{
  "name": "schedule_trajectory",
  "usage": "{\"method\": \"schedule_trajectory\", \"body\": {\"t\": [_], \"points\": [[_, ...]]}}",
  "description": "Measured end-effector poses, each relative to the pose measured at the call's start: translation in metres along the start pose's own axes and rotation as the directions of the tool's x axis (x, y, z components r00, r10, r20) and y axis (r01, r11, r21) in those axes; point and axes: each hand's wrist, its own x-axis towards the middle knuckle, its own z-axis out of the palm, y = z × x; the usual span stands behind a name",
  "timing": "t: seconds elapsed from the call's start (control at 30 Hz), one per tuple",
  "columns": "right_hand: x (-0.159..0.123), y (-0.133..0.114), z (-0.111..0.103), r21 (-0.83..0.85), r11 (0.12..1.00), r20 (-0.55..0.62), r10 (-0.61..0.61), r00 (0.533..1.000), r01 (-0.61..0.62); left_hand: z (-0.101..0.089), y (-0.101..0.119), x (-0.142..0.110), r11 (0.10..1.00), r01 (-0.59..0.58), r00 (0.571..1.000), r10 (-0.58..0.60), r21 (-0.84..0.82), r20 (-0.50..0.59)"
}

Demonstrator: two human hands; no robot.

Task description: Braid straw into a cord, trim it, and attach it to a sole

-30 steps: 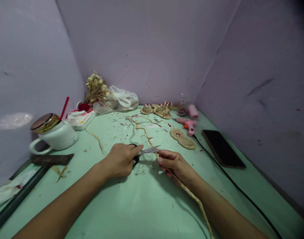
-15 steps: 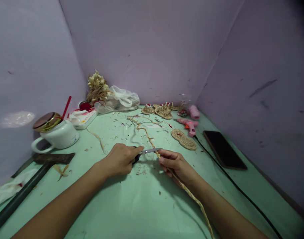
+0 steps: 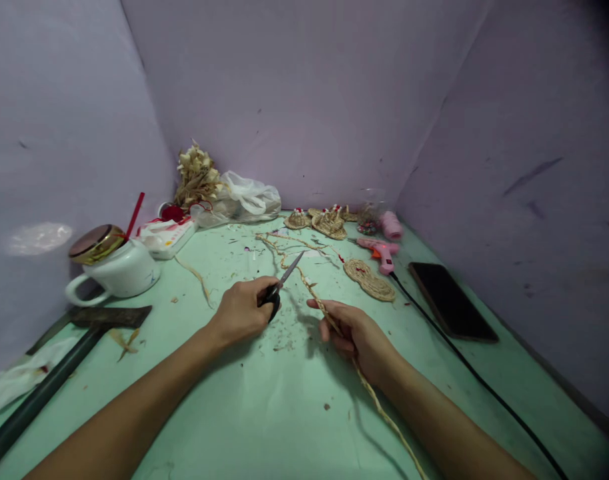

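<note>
My left hand (image 3: pixel 243 310) is closed round the black handles of a pair of scissors (image 3: pixel 290 270), whose grey blades point away and to the right. My right hand (image 3: pixel 352 333) holds a braided straw cord (image 3: pixel 320 305) loosely across its fingers. From there the cord runs toward the back of the table and, the other way, down past my right forearm to the bottom edge. The scissors' blades lie close to the far stretch of cord; whether they touch it I cannot tell. A flat coiled straw sole (image 3: pixel 368 280) lies beyond my right hand.
At the right are a pink glue gun (image 3: pixel 382 253) with a black cable, a phone (image 3: pixel 452 300) and a pink thread spool (image 3: pixel 391 227). Straw pieces with beads (image 3: pixel 329 223) stand at the back. A mug (image 3: pixel 122 270) and a hammer (image 3: pixel 104 319) occupy the left side.
The scissors have come away from the cord near my right fingers, their blades swinging up to point farther back. My right hand's fingers have loosened on the cord.
</note>
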Motion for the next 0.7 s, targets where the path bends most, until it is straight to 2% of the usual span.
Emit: {"method": "schedule_trajectory", "body": {"t": [0.1,0.23,0.33,0.43,0.53,0.7], "points": [[0.0,0.001,0.001,-0.074,0.997,-0.016,-0.022,1.0,0.021,0.0,0.0,0.0,0.998,0.022,1.0,-0.023,-0.057,-0.014],[0.0,0.002,0.005,-0.003,1.0,-0.045,0.0,0.999,0.0,0.003,0.002,0.001,0.98,0.052,0.998,-0.058,-0.193,-0.025],[-0.001,0.001,0.006,0.002,1.0,-0.063,0.008,0.998,-0.008,0.004,0.003,0.001,0.978,0.046,0.999,-0.051,-0.203,-0.019],[0.0,0.0,0.005,0.026,0.999,-0.042,0.022,0.999,-0.021,0.003,0.005,-0.001,0.996,0.019,0.999,-0.021,-0.083,-0.024],[0.002,0.001,0.004,0.069,0.997,-0.033,0.02,0.999,-0.017,0.0,0.009,-0.004,0.992,-0.022,1.0,0.024,0.124,-0.014],[0.005,0.001,0.0,0.034,0.999,-0.138,-0.022,0.99,0.027,-0.002,0.016,-0.01,0.915,-0.13,0.991,0.107,0.382,0.079]]}}
